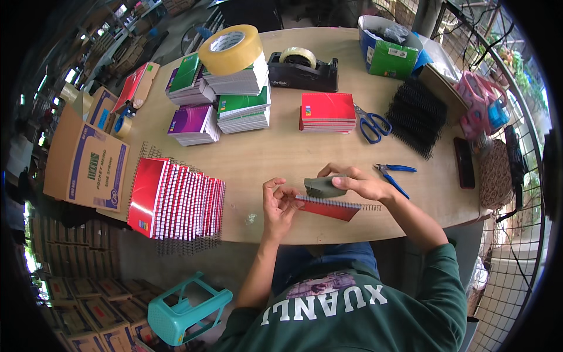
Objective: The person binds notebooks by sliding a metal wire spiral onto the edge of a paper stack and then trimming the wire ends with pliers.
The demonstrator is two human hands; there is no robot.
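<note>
Left hand [280, 206] pinches red notebook [328, 209] at left end (coil [370, 207] overhangs right); right hand [362, 182] grips grey-green tool [321, 187]. Advise: keep coil straight.

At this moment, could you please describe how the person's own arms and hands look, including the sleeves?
The left hand and right hand are ungloved, and no watch or bracelet shows. The forearms are uncovered. The sleeves are dark green, look plain, and end near the elbows; they belong to a sweatshirt of the same colour.
</note>
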